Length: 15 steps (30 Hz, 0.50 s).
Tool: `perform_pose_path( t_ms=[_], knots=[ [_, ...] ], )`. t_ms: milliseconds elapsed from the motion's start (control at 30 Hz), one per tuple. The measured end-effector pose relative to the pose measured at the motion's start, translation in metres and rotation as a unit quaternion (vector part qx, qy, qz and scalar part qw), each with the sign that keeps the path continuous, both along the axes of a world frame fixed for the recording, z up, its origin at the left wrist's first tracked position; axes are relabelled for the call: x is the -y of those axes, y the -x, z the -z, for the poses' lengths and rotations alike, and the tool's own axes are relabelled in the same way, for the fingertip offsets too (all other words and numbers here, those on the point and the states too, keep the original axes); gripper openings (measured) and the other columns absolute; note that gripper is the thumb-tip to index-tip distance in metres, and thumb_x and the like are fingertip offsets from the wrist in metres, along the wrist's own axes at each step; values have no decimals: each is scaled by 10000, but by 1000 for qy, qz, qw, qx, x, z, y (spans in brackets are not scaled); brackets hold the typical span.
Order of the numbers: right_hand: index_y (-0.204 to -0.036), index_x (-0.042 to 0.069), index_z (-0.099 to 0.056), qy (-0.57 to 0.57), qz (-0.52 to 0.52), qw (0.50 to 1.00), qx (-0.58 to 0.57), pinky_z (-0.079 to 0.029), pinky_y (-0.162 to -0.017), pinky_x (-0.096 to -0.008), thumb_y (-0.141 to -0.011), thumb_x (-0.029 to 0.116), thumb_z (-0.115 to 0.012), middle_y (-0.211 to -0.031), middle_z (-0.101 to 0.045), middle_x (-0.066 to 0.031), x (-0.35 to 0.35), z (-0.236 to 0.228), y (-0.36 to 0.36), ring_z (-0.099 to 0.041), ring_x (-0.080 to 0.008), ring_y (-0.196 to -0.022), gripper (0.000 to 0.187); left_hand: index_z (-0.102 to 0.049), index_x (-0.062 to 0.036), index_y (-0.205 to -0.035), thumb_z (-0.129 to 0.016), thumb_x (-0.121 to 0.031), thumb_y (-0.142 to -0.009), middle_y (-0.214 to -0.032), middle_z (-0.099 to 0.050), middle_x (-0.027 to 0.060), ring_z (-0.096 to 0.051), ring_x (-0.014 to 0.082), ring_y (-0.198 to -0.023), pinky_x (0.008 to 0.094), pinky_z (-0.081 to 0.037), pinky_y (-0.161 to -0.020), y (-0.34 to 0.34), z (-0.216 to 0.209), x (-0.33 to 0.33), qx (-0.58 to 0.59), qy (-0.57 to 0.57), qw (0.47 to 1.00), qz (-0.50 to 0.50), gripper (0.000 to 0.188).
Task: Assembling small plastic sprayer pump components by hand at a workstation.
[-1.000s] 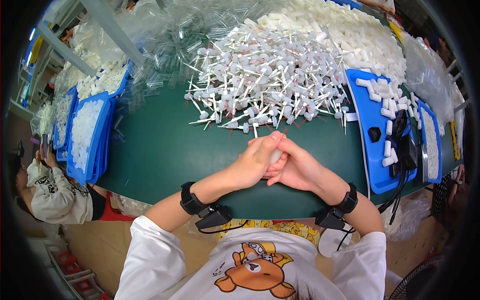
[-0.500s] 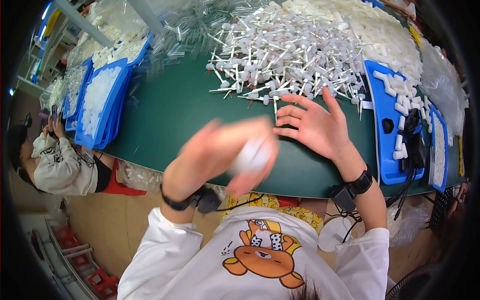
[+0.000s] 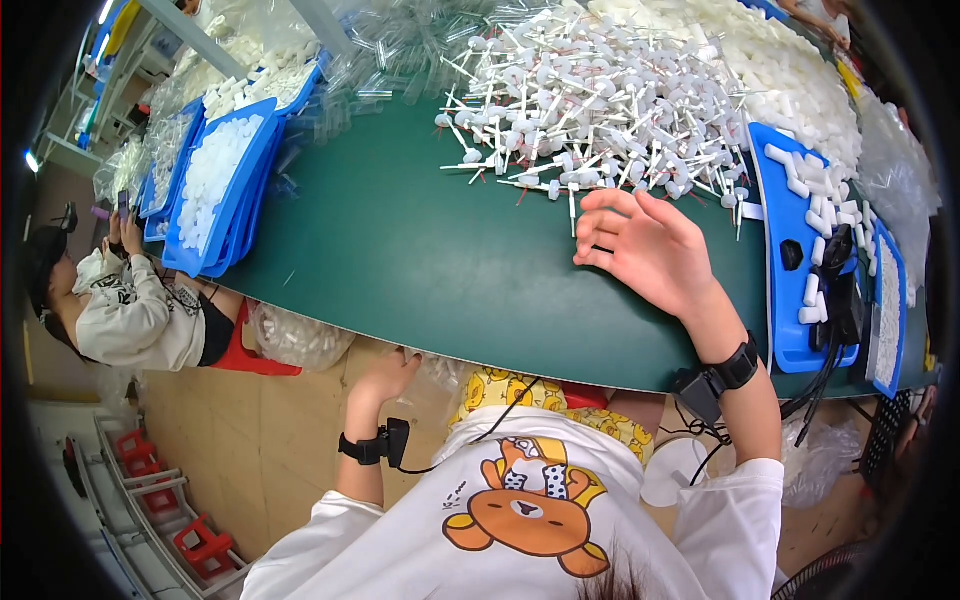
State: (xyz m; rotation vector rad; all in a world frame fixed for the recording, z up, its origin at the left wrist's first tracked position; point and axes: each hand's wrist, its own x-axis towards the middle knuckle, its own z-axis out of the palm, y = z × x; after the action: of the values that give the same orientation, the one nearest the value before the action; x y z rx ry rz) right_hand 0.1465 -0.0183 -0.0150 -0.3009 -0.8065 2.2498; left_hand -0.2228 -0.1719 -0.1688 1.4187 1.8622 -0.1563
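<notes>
**Right hand bare by the stick pile, left hand down at the table's near edge**

Head view: across the far part of the green table spreads a pile of thin white sticks with pale round collars and fine reddish strands. The right hand hangs over the table, its thumb apart from loosely curled fingers and nothing seen between them. Its fingertips are just beside one stray stick; whether they touch, I cannot tell. The left hand is below the table's near edge, close to a clear bag; its grip is hidden, so what it holds, if anything, I cannot tell. A blue tray of white cylinders lies at the table's right end.

The sticks look light and fairly stiff, the strands delicate and prone to tangling; the shaft near the collar seems the best hold.
</notes>
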Motion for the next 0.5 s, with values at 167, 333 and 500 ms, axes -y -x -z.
perform_pose_path(
  t_ms=[167,333,500],
  knots=[
    [-1110,-23,-515,-5,40,999,26,-415,-863,-338,-916,314,-415,-984,-584,-135,-2,1,-6,-544,-213,-911,401,-518,-28,-1194,-410,-305,-881,-1176,-527,240,-493,397,-1079,405,-391,-930,-33,-45,-18,31,42,998,38,432],
    [-1089,-21,-534,-6,73,996,46,-421,-854,-323,-910,296,-431,-957,-595,-115,-4,-2,-10,-550,-183,-893,378,-528,-20,-1163,-420,-272,-885,-1141,-549,230,-520,391,-1033,404,-414,-889,-40,-79,-26,75,-2,994,85,390],
    [-1025,-4,-559,-88,104,977,165,-450,-797,-282,-889,224,-494,-907,-604,-84,-4,-5,-7,-571,-151,-831,272,-547,-5,-1066,-431,-271,-910,-953,-600,220,-569,377,-885,397,-452,-774,-71,-149,-35,176,-112,935,286,330]
  ],
)
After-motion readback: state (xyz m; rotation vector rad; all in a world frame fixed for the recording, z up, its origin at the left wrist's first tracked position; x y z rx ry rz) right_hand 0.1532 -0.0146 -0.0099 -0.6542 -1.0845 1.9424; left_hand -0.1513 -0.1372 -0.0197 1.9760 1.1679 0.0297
